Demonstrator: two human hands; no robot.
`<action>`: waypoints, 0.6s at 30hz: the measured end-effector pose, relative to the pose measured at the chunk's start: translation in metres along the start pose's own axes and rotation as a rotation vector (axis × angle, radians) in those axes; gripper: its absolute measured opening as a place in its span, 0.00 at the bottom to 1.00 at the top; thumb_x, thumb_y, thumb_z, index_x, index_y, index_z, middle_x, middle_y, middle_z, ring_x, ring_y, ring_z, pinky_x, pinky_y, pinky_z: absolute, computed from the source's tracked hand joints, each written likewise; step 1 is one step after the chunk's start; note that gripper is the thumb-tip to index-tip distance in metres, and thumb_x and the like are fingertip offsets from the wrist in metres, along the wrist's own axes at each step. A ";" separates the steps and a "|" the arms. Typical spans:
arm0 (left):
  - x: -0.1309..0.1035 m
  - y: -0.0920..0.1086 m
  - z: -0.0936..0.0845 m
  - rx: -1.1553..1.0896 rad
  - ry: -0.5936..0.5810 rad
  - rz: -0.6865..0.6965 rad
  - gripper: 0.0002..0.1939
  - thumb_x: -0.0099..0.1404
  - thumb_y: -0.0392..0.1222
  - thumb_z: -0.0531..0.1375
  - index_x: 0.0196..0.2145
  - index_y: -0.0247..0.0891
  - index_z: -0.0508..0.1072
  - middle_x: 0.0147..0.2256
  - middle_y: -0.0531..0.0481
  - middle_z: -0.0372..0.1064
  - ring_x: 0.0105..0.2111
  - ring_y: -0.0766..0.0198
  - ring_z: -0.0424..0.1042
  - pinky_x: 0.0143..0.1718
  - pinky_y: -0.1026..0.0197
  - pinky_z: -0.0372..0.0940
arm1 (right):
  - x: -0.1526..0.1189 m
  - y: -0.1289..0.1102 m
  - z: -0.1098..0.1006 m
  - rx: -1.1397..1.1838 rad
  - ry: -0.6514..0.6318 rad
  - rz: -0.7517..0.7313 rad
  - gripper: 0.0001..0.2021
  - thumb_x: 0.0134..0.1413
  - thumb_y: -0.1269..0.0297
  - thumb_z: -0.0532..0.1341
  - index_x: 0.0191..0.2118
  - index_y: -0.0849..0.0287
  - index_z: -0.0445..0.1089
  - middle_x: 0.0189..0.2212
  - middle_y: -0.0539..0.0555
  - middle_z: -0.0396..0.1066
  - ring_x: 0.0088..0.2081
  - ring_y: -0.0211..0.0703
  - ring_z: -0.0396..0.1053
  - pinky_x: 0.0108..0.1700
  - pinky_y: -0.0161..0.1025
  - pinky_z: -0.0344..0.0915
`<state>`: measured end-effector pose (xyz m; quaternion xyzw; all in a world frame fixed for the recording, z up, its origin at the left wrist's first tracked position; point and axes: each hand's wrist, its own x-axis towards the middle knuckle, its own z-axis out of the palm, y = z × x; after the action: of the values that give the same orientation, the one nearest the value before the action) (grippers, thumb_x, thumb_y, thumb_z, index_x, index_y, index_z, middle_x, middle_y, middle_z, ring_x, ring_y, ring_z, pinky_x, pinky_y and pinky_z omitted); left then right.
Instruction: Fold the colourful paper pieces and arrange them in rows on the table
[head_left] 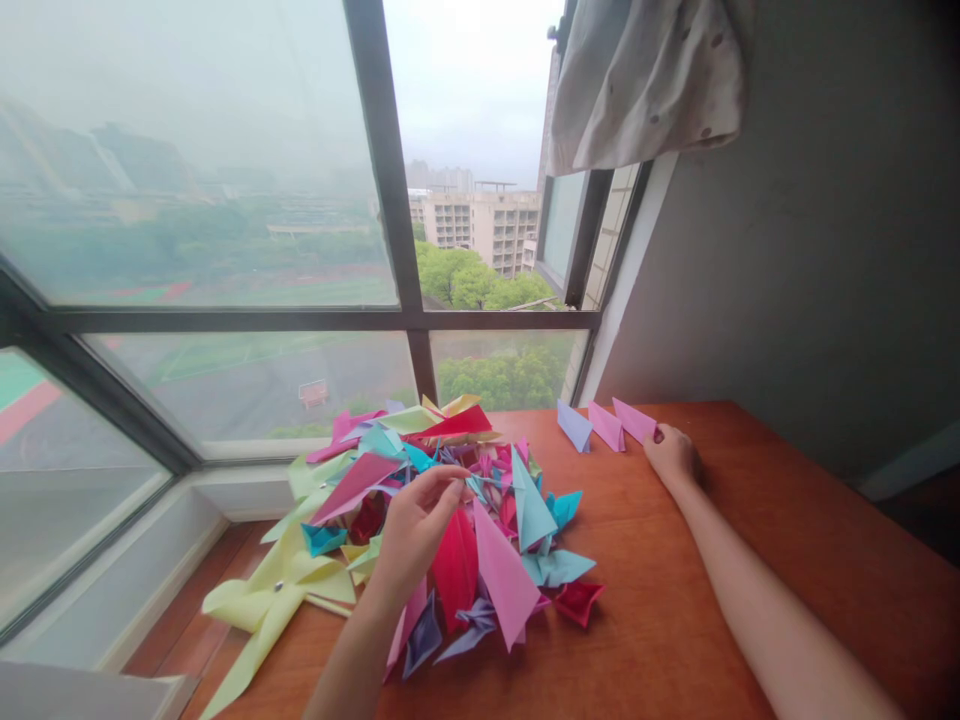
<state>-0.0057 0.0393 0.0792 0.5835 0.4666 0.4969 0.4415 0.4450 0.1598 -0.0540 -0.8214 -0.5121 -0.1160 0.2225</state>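
Note:
A heap of folded coloured papers lies on the wooden table, with my left hand (pixel 424 515) over it. Thumb and forefinger of that hand are pinched on a thin end of a light blue folded paper piece (pixel 531 508), whose exact shape is partly hidden. In front of it in the heap lie a pink paper plane (pixel 504 575) and a red folded paper (pixel 456 570). Farther right, my right hand (pixel 673 455) grips the tail of a pink paper plane (pixel 634 419) on the table. Beside that plane stand another pink plane (pixel 607 427) and a lilac one (pixel 574 427), in a row.
A pale yellow paper pinwheel (pixel 277 590) lies at the heap's left. Small folded papers, including a red paper boat (pixel 579 602), edge its right side. The wooden table (pixel 645 620) meets windows at the back and a grey wall (pixel 795 260) on the right. A curtain (pixel 649 85) hangs above.

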 end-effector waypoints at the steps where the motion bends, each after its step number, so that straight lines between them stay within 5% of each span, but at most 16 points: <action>1: 0.000 0.000 0.000 0.003 0.001 0.004 0.10 0.63 0.44 0.61 0.39 0.37 0.76 0.31 0.48 0.77 0.34 0.58 0.76 0.37 0.61 0.68 | -0.001 0.000 -0.001 0.010 -0.001 0.016 0.10 0.55 0.66 0.56 0.34 0.63 0.74 0.32 0.59 0.74 0.34 0.45 0.67 0.35 0.36 0.54; 18: 0.001 -0.003 -0.001 0.031 0.006 0.036 0.10 0.64 0.44 0.61 0.39 0.37 0.76 0.31 0.48 0.77 0.34 0.58 0.77 0.38 0.60 0.69 | -0.005 -0.002 -0.009 0.141 -0.096 0.109 0.08 0.53 0.63 0.59 0.31 0.59 0.75 0.28 0.56 0.73 0.31 0.44 0.66 0.29 0.37 0.49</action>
<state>-0.0067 0.0404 0.0766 0.5970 0.4652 0.4991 0.4219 0.4411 0.1523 -0.0478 -0.8351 -0.4835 -0.0279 0.2611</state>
